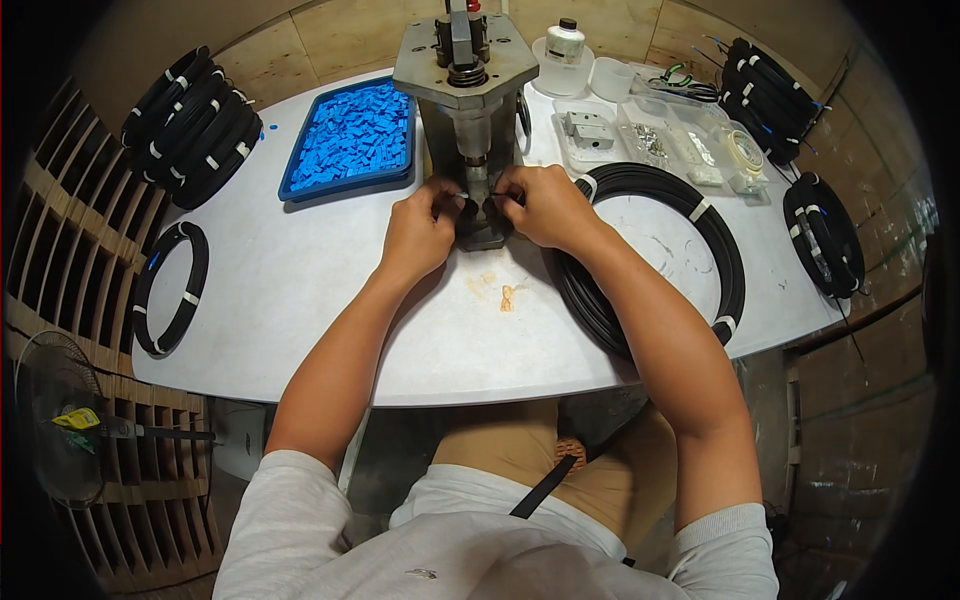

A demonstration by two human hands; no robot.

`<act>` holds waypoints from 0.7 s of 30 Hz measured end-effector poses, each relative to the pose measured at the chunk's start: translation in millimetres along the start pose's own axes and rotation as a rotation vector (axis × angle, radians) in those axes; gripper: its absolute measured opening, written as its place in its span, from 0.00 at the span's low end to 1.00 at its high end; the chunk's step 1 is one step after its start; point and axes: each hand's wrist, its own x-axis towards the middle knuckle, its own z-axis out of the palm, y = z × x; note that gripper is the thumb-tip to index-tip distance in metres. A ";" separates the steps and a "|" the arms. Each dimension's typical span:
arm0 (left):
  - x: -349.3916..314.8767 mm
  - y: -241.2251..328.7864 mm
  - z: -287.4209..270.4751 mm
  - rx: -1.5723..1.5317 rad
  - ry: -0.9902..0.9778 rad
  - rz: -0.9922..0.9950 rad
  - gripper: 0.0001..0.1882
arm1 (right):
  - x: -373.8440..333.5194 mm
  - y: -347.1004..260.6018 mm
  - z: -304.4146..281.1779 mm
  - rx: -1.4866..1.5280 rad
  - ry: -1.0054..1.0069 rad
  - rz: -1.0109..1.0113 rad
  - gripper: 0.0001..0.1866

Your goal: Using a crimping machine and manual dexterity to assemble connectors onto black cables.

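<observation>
Both hands are at a metal bench press, one on each side of its ram. Near the ram's left side, my left hand is closed in a pinch, with a tiny light-coloured piece just showing at its fingertips. On the other side, the fingers of my right hand are pinched round a thin dark end, seemingly of a cable. Under my right forearm lies a large coil of black cable, bound with white tape. What sits between the fingertips is mostly hidden.
Left of the press stands a dark blue tray of small bright blue pieces. Stacked black cable coils and a smaller coil lie at the left. Clear boxes of small parts, a white bottle and more coils stand at the right.
</observation>
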 end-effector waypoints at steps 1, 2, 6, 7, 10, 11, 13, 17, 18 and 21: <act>-0.1 2.1 -0.1 0.002 -0.005 -0.013 0.09 | 0.1 0.8 0.1 0.000 0.000 0.001 0.11; 0.0 3.3 0.1 0.003 -0.010 -0.025 0.10 | 0.0 1.5 0.2 0.006 0.011 -0.001 0.10; -0.4 0.1 0.0 -0.030 0.003 0.000 0.10 | 0.6 1.8 2.2 -0.009 0.035 -0.027 0.10; -0.5 -0.5 0.1 -0.032 0.006 0.000 0.10 | 0.6 1.3 2.1 -0.009 0.035 -0.028 0.10; 0.1 -0.7 0.2 -0.012 0.005 -0.009 0.09 | -0.7 0.8 1.5 0.005 0.028 -0.024 0.10; 0.2 -0.6 0.1 0.011 0.001 -0.019 0.09 | -0.9 0.6 1.7 0.014 0.041 -0.033 0.10; 0.3 -0.2 0.2 0.010 0.001 -0.019 0.09 | -0.7 0.7 1.7 0.022 0.054 -0.042 0.10; -0.2 2.9 0.6 0.014 0.004 -0.019 0.09 | 0.0 3.6 3.4 0.032 0.054 -0.026 0.10; -0.4 2.5 0.1 0.015 0.005 -0.019 0.09 | 0.3 2.9 3.8 0.035 0.065 -0.040 0.10; -0.6 1.5 -0.7 0.002 0.002 -0.022 0.10 | 0.1 2.2 3.1 0.028 0.059 -0.045 0.11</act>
